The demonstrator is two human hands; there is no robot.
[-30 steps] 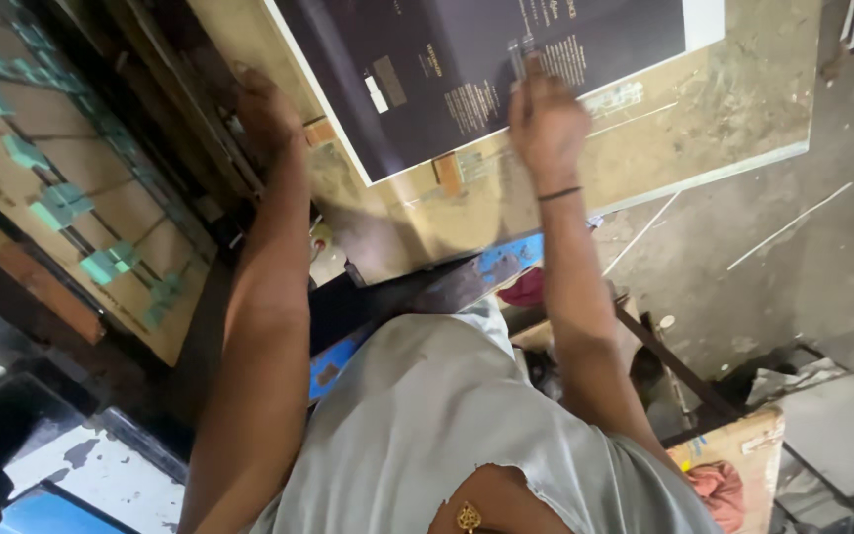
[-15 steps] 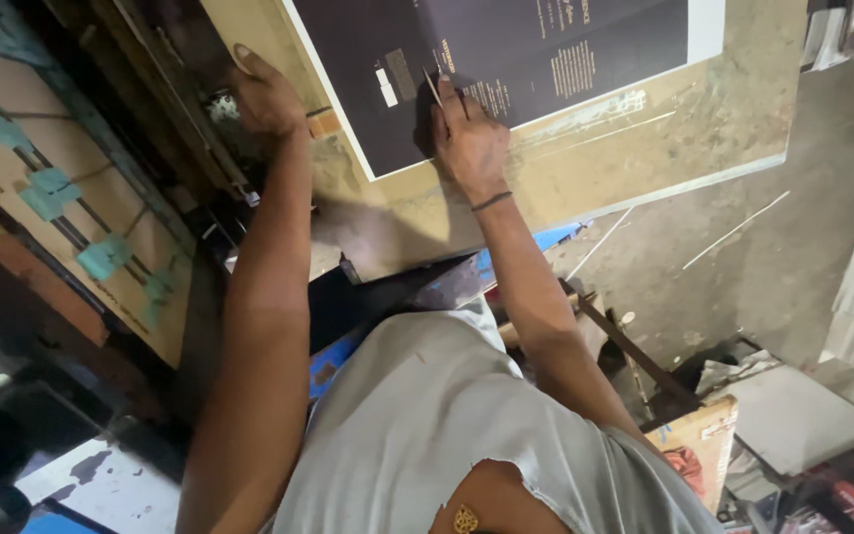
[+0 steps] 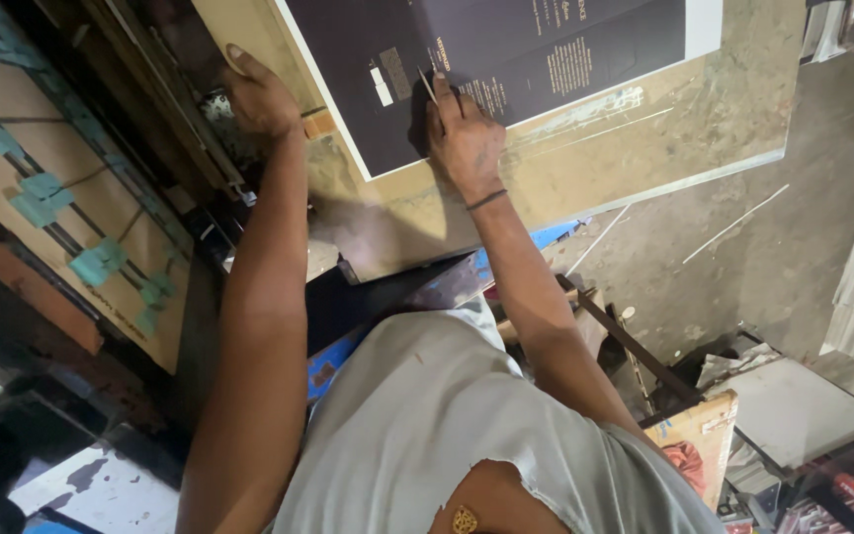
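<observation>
Right hand [image 3: 467, 138] presses fingers flat on the dark printed sheet [image 3: 506, 69], a thin blade-like tool [image 3: 428, 87] pinched between them; left hand [image 3: 261, 97] is curled over the bench [image 3: 644, 129] edge beside the sheet's corner. Looks like positioning or trimming; next move needs the sheet pinned steady. Versus a second ago, right hand has slid left, nearer the left hand.

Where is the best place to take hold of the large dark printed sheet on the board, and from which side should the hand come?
Probably the white left margin of the dark printed sheet, near its lower-left corner, coming from the left. That corner lies free on the board between the two hands, while the right hand presses flat on the lower edge. The left hand is nearest to it.
</observation>
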